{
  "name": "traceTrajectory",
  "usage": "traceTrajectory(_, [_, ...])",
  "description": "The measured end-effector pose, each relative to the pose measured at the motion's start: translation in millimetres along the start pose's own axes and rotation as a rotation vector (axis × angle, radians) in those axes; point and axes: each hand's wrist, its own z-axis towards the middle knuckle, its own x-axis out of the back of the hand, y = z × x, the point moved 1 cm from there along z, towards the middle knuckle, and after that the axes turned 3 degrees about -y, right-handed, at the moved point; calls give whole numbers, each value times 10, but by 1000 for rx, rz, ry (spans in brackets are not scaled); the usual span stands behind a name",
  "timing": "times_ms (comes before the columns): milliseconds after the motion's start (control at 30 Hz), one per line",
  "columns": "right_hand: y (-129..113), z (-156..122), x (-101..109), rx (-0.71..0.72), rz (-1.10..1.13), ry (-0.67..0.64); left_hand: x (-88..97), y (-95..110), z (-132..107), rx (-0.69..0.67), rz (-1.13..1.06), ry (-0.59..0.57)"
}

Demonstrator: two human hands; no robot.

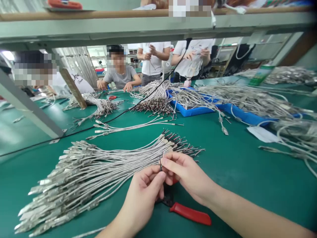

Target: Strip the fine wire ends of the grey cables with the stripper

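Note:
My left hand point(145, 190) is closed in a pinch on the end of a cable, just below its split wires point(160, 162), one dark and others lighter. The fingertips of my right hand point(184, 172) are closed on those same wires. A grey cable length point(90, 232) emerges from under my left wrist; whether it is the held one I cannot tell. Below my hands lie red-handled pliers point(190, 213), their jaws partly hidden. To the left spreads a large bundle of grey cables point(119, 160), metal plugs at the near left and stripped dark wire ends at the far right.
Behind the bundle lie a few loose cables point(138, 125) and a black cord point(111, 119) crossing the green table point(237, 172). Blue trays point(190, 111) hold more cables. A metal frame post point(32, 105) stands left under a shelf beam point(138, 28). Several people work across the table.

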Motion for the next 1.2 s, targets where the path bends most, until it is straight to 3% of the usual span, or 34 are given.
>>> traceTrajectory(300, [-19, -15, 9, 138, -8, 40, -11, -52, 39, 98, 0, 80])
traceTrajectory(667, [-157, -63, 28, 324, -146, 42, -11, -61, -26, 21, -112, 146])
traceTrajectory(1000, [-126, -103, -7, 241, -119, -25, -41, -30, -71, 51, -130, 174])
traceTrajectory(1200, [-168, -117, -26, 229, -38, -26, -86, 14, -84, 27, -93, 281])
